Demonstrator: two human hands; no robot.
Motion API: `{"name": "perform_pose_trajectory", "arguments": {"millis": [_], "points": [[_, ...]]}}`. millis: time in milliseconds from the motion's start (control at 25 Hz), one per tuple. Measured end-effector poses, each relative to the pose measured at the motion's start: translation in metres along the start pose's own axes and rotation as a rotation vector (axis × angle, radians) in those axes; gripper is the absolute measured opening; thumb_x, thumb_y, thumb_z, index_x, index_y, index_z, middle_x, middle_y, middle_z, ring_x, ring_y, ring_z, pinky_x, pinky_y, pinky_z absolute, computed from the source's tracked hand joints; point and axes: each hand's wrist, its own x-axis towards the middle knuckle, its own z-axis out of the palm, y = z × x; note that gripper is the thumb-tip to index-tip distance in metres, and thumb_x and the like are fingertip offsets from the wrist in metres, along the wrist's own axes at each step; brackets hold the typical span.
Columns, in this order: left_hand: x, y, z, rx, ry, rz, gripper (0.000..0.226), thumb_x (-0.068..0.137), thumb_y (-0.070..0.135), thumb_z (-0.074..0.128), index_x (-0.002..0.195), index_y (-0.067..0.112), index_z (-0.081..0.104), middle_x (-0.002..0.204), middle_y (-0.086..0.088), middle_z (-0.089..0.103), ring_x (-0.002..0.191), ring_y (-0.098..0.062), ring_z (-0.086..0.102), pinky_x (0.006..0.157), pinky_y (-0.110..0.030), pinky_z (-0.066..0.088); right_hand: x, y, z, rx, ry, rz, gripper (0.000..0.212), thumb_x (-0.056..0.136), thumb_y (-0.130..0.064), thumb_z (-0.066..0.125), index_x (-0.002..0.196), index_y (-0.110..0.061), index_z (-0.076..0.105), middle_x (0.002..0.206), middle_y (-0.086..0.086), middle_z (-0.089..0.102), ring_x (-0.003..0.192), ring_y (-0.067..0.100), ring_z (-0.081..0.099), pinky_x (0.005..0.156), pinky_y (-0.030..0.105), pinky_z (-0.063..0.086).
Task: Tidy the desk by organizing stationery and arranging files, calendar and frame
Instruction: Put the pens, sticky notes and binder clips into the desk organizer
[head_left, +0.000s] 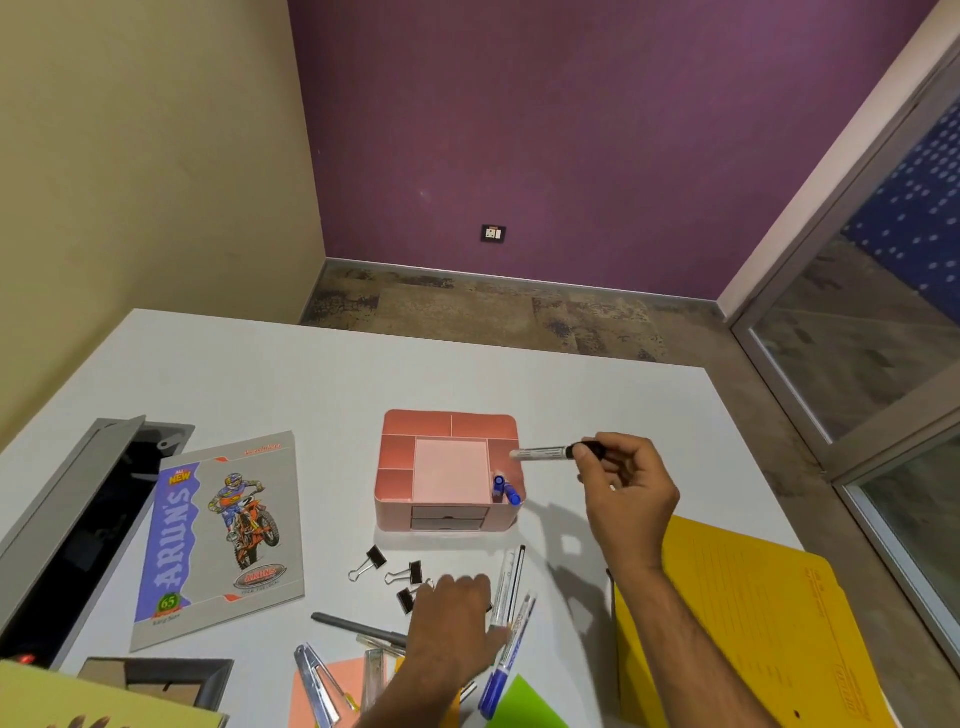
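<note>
Seen from the head camera, the right hand (621, 486) pinched one black-capped marker (550, 452) level over the right rim of the pink organizer (450, 470) on the white worktop (311, 374). Two blue-capped markers (505, 490) stood in its front-right compartment. The left hand (454, 621) lay flat, fingers relaxed, on loose pens (511, 587) beside three binder clips (392, 571). One notebook (218, 535) lay left, one yellow file (753, 629) right.

Desk top (291, 374): showing as smooth, matt white laminate. Desk organizer (450, 470): appearing as matt pink plastic. Binder clips (370, 561), near centre: showing black clips with shiny wire handles. Notebook (221, 535), left: presenting a printed paper cover. File folder (753, 623), right: looking like matt yellow card. Marker (550, 453): showing a smooth white barrel.
</note>
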Motion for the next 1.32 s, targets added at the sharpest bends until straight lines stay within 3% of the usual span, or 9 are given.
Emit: {"name": "perform_pose_trajectory", "arguments": {"millis": [160,360,600,760,840,960,1040,1200,1320], "points": [[-0.002,0.008,0.007,0.040,-0.102,-0.010,0.036,0.087,0.047,0.051,0.108,0.018,0.053,0.111,-0.008,0.066,0.107,-0.031,0.060,0.089,-0.039,0.043,-0.005,0.016,0.013,-0.188,-0.157,-0.065,0.015,0.078,-0.008,0.078,0.092,-0.011,0.072,0.084,-0.001,0.073,0.076,0.014,0.070,0.068,0.015,0.056],[-0.001,0.008,0.006,0.070,-0.084,-0.013,0.029,0.091,0.032,0.046,0.113,0.015,0.053,0.115,-0.009,0.064,0.107,-0.031,0.061,0.087,-0.037,0.047,-0.021,0.044,0.027,-0.361,-0.398,-0.136,0.015,0.082,-0.010,0.074,0.096,-0.013,0.076,0.096,-0.002,0.075,0.079,0.012,0.069,0.074,0.032,0.060],[-0.004,-0.002,-0.003,-0.066,0.074,0.017,0.025,0.086,0.038,0.043,0.099,0.019,0.052,0.101,-0.002,0.062,0.093,-0.024,0.058,0.075,-0.035,0.046,-0.029,0.059,0.026,-0.505,-0.562,-0.027,0.032,0.090,-0.020,0.062,0.122,-0.022,0.066,0.123,-0.002,0.067,0.109,0.017,0.062,0.094,0.038,0.054],[-0.001,-0.005,-0.010,-0.301,0.204,-0.008,0.021,0.087,0.046,0.047,0.085,0.026,0.050,0.086,0.005,0.062,0.080,-0.016,0.056,0.069,-0.035,0.050,-0.039,0.059,0.005,-0.424,-0.570,-0.060,0.049,0.080,-0.021,0.062,0.127,-0.032,0.057,0.113,-0.005,0.060,0.101,0.009,0.057,0.083,0.025,0.054],[0.002,-0.003,-0.013,-0.415,0.273,-0.008,0.025,0.087,0.052,0.051,0.085,0.027,0.054,0.082,0.009,0.062,0.078,-0.012,0.055,0.067,-0.034,0.049,-0.047,0.059,-0.006,-0.378,-0.726,-0.119,0.061,0.073,-0.020,0.063,0.131,-0.033,0.052,0.106,-0.006,0.055,0.098,0.004,0.054,0.081,0.017,0.048],[0.005,0.004,-0.017,-0.569,0.368,0.026,0.025,0.087,0.056,0.056,0.088,0.031,0.061,0.081,0.015,0.063,0.078,-0.005,0.056,0.070,-0.031,0.051,-0.059,0.061,-0.009,-0.462,-0.904,-0.226,0.069,0.075,-0.027,0.059,0.142,-0.028,0.043,0.110,-0.001,0.056,0.102,0.009,0.055,0.086,0.024,0.050],[0.005,0.010,-0.021,-0.689,0.382,0.057,0.027,0.084,0.058,0.058,0.088,0.032,0.062,0.078,0.015,0.064,0.076,-0.006,0.059,0.070,-0.033,0.053,-0.065,0.061,-0.008,-0.497,-0.868,-0.284,0.065,0.078,-0.023,0.057,0.142,-0.027,0.043,0.107,0.003,0.062,0.098,0.015,0.060,0.082,0.028,0.053],[0.002,0.014,-0.023,-0.860,0.286,-0.045,0.045,0.067,0.076,0.064,0.090,0.039,0.052,0.076,0.009,0.063,0.062,-0.013,0.064,0.059,-0.033,0.054,-0.059,0.052,-0.011,-0.438,-0.661,-0.333,0.056,0.076,-0.020,0.060,0.130,-0.032,0.050,0.095,-0.001,0.068,0.084,0.014,0.065,0.070,0.021,0.054],[-0.003,0.010,-0.016,-0.723,0.152,-0.096,0.056,0.060,0.084,0.061,0.079,0.032,0.050,0.069,0.004,0.063,0.060,-0.011,0.063,0.058,-0.034,0.051,-0.047,0.040,-0.013,-0.354,-0.487,-0.294,0.057,0.077,-0.014,0.070,0.128,-0.034,0.053,0.095,-0.006,0.068,0.082,0.008,0.063,0.071,0.024,0.056]]}}
